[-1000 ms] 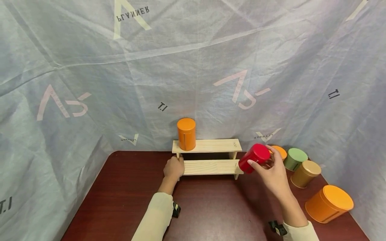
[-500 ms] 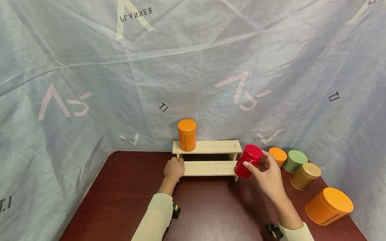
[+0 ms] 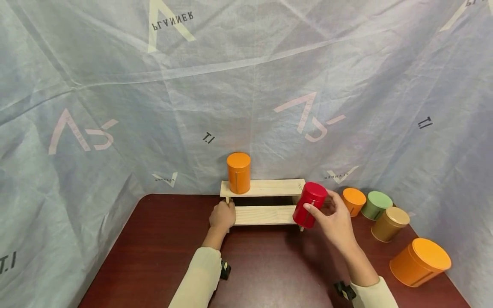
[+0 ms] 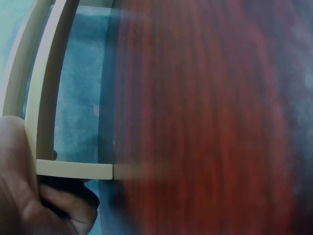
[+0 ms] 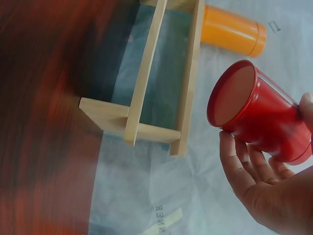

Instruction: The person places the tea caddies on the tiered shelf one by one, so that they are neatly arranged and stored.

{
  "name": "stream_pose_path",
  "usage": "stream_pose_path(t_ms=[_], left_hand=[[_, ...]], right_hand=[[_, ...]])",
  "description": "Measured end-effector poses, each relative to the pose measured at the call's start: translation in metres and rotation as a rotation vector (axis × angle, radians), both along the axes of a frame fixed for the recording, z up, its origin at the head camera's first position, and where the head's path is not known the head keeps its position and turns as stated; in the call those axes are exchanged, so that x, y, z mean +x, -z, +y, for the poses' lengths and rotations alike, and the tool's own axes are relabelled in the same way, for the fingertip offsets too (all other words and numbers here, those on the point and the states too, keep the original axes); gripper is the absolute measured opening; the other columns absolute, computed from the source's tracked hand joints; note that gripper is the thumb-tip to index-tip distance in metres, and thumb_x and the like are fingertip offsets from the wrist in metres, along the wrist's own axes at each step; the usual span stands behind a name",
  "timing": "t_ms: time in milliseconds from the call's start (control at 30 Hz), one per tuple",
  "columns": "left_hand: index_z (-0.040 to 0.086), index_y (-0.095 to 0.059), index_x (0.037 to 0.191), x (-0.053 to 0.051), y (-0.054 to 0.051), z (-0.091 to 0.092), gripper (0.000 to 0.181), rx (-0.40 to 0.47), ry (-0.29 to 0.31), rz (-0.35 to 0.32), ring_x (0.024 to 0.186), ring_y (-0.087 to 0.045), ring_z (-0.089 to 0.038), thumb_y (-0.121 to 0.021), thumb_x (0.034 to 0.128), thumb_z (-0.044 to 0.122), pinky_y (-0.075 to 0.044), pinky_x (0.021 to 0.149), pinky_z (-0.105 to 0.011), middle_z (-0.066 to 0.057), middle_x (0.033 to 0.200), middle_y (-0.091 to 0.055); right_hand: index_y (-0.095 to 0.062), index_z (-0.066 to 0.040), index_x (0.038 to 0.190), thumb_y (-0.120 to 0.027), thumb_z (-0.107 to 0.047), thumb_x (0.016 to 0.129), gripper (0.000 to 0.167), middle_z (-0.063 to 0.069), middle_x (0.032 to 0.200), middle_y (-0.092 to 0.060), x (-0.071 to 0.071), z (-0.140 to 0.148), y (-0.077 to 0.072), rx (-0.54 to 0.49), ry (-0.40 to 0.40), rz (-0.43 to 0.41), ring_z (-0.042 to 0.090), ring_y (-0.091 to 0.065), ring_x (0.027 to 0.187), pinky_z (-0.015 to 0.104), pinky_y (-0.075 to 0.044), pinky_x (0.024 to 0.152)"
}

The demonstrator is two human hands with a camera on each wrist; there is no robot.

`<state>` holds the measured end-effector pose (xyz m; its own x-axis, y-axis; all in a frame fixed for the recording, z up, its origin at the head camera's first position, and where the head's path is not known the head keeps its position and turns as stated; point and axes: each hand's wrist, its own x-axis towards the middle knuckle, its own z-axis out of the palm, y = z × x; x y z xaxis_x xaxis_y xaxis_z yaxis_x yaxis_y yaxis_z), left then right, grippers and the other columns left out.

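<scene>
A two-step wooden rack [image 3: 265,215] stands at the back of the table. My left hand [image 3: 222,216] grips its left end; the left wrist view shows the thumb and fingers [image 4: 71,205] curled about the side piece. In my right hand [image 3: 339,222] is a red canister [image 3: 310,205], held between thumb and fingers, tilted, in front of the rack's right end. The right wrist view shows the red canister's round base [image 5: 234,95] off the rack. On the left of the upper step stands an orange canister [image 3: 239,174] upright.
Along the table's right side stand a small orange canister [image 3: 354,201], a green canister [image 3: 376,206], a gold canister [image 3: 390,224] and a wide orange canister [image 3: 420,262]. A grey printed sheet [image 3: 250,107] hangs behind and around the dark red wooden table [image 3: 265,265].
My right hand has carried the red canister leftward, from beside the rack to in front of its right end, and its tilt has lessened. My left hand has stayed on the rack.
</scene>
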<state>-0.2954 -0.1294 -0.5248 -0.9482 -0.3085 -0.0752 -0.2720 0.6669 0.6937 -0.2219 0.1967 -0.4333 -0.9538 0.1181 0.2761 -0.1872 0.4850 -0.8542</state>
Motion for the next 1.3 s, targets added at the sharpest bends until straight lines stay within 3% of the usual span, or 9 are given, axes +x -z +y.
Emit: stream_pose_path(t_ms=[200, 400, 733, 1067, 1167, 1300], left_hand=[[0.011, -0.059, 0.078, 0.006, 0.005, 0.000, 0.045, -0.006, 0.003, -0.008, 0.048, -0.057, -0.025, -0.040, 0.1107, 0.036, -0.043, 0.046, -0.038, -0.008, 0.062, -0.057], [0.011, -0.059, 0.077, 0.012, 0.012, 0.000, 0.045, 0.002, -0.003, -0.025, 0.047, -0.056, -0.026, -0.040, 0.1106, 0.035, -0.043, 0.045, -0.039, -0.008, 0.061, -0.056], [0.011, -0.058, 0.075, 0.006, 0.009, -0.002, 0.046, 0.003, -0.001, 0.000, 0.048, -0.055, -0.025, -0.041, 0.1101, 0.035, -0.042, 0.044, -0.038, -0.007, 0.060, -0.055], [0.010, -0.061, 0.079, 0.005, 0.001, -0.002, 0.043, -0.009, -0.009, 0.014, 0.051, -0.058, -0.025, -0.042, 0.1098, 0.034, -0.044, 0.047, -0.039, -0.008, 0.064, -0.059], [0.010, -0.061, 0.081, 0.006, -0.001, 0.000, 0.042, -0.012, -0.013, 0.026, 0.052, -0.059, -0.025, -0.043, 0.1099, 0.034, -0.044, 0.048, -0.039, -0.008, 0.066, -0.059], [0.010, -0.061, 0.081, 0.004, -0.004, 0.002, 0.043, 0.002, -0.009, 0.030, 0.052, -0.059, -0.025, -0.043, 0.1101, 0.035, -0.044, 0.048, -0.039, -0.008, 0.066, -0.059]], right_hand=[[-0.055, -0.013, 0.146, -0.084, -0.037, 0.092, 0.065, 0.011, 0.130, -0.071, -0.001, -0.010, 0.005, -0.011, -0.030, -0.006, 0.004, -0.062, 0.105, 0.018, -0.054, 0.090], [-0.052, -0.010, 0.149, -0.085, -0.032, 0.092, 0.069, 0.015, 0.134, -0.070, -0.002, -0.018, 0.016, -0.080, -0.073, -0.022, 0.000, -0.064, 0.105, 0.011, -0.054, 0.089], [-0.051, -0.009, 0.149, -0.087, -0.021, 0.089, 0.071, 0.014, 0.133, -0.069, -0.016, -0.032, 0.016, -0.125, -0.115, 0.053, 0.002, -0.066, 0.108, 0.012, -0.055, 0.092], [-0.051, -0.010, 0.149, -0.089, -0.018, 0.087, 0.074, 0.016, 0.132, -0.070, -0.030, -0.052, 0.012, -0.122, -0.159, 0.097, 0.030, -0.069, 0.109, 0.040, -0.062, 0.097], [-0.050, -0.009, 0.150, -0.089, -0.016, 0.086, 0.075, 0.016, 0.135, -0.069, -0.032, -0.056, 0.012, -0.143, -0.182, 0.102, 0.034, -0.069, 0.109, 0.035, -0.062, 0.095], [-0.053, -0.010, 0.147, -0.091, -0.011, 0.084, 0.074, 0.013, 0.136, -0.068, -0.034, -0.061, 0.012, -0.169, -0.205, 0.141, 0.028, -0.069, 0.111, 0.025, -0.060, 0.094]])
